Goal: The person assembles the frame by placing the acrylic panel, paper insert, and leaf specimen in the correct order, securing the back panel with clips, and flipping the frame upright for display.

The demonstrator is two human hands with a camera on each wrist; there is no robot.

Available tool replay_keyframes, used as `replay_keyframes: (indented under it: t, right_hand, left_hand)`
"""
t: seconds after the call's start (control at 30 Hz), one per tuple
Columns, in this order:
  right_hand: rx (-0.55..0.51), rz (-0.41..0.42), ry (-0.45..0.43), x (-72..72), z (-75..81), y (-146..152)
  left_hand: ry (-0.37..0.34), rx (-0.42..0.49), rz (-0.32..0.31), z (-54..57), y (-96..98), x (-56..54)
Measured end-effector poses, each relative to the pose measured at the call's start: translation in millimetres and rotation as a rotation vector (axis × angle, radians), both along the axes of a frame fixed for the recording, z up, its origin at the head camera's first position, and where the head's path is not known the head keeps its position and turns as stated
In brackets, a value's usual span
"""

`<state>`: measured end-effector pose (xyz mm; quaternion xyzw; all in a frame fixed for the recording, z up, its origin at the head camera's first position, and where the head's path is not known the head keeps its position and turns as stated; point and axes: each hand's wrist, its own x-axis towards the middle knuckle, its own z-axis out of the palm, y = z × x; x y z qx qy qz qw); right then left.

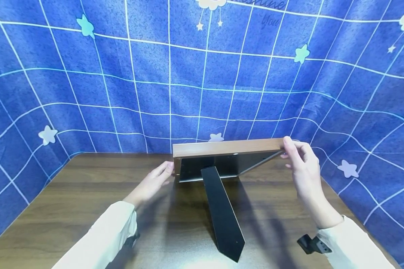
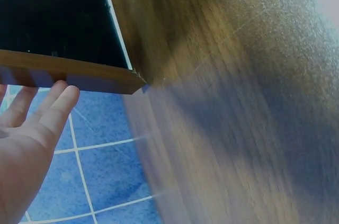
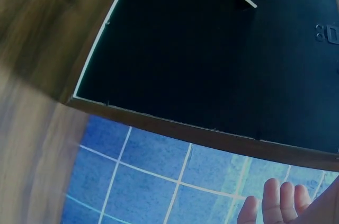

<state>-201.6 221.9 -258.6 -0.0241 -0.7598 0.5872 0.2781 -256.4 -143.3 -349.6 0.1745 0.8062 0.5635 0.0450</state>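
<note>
A picture frame (image 1: 229, 146) with a brown wooden border stands on the table, its black back turned toward me. From the back a black easel leg (image 1: 223, 215) slants out and down toward the near side. My left hand (image 1: 151, 185) touches the frame's left side with extended fingertips (image 2: 63, 99). At the upper right corner, the thumb of my right hand (image 1: 304, 168) touches the border; its other fingers (image 3: 286, 197) lie loosely just outside the right side. The frame's front faces away and is hidden.
The frame and leg stand on a brown wood-grain table (image 1: 97, 186). A blue curtain (image 1: 148, 89) with white grid lines and stars hangs behind and on both sides. A small dark device (image 1: 313, 244) is at my right wrist.
</note>
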Motion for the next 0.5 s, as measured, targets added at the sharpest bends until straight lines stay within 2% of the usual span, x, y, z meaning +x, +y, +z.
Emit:
replay_keyframes:
  t: [0.23, 0.5]
  right_hand:
    - [-0.006, 0.017, -0.038, -3.8, 0.5, -0.1]
    - [-0.111, 0.099, -0.031, -8.3, -0.5, 3.5]
  left_hand:
    - [0.034, -0.031, -0.001, -0.4, 0.5, -2.3]
    - [0.071, -0.059, -0.016, -1.6, 1.1, 0.7]
